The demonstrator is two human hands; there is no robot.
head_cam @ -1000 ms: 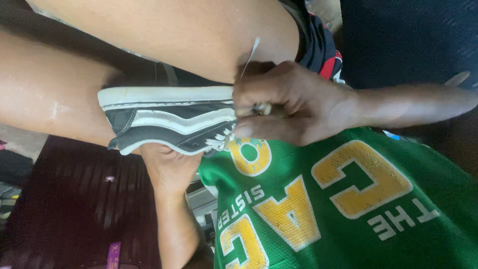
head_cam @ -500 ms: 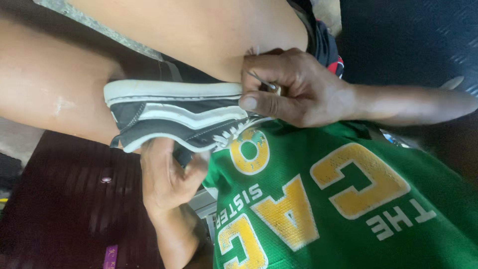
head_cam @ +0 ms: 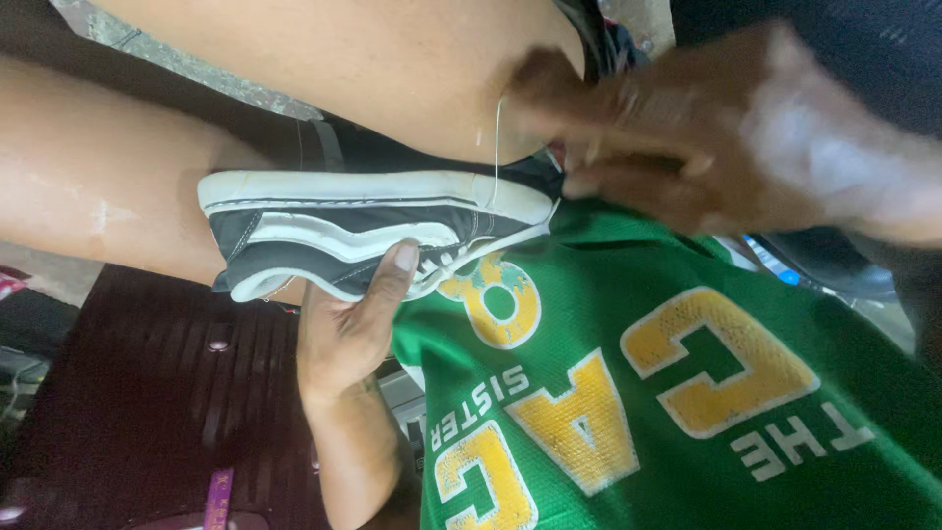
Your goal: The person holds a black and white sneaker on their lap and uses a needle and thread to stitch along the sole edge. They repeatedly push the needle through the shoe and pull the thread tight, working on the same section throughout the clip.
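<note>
Head view: black-and-white sneaker (head_cam: 373,221) lay across bare leg (head_cam: 324,69), long axis left-right, white sole uppermost, toe end toward right. Left hand (head_cam: 348,329) cupped sneaker from below, thumb pressed on side stripe. Right hand (head_cam: 687,137) blurred, just past toe end, fingers pinched shut on thin white thread (head_cam: 497,147) running down to sole edge. Green jersey (head_cam: 667,393) below.

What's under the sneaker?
The left hand cups the black-and-white sneaker from below, thumb on its side. Beneath it lie the green shirt and a dark slatted surface. The palm contact is hidden.
</note>
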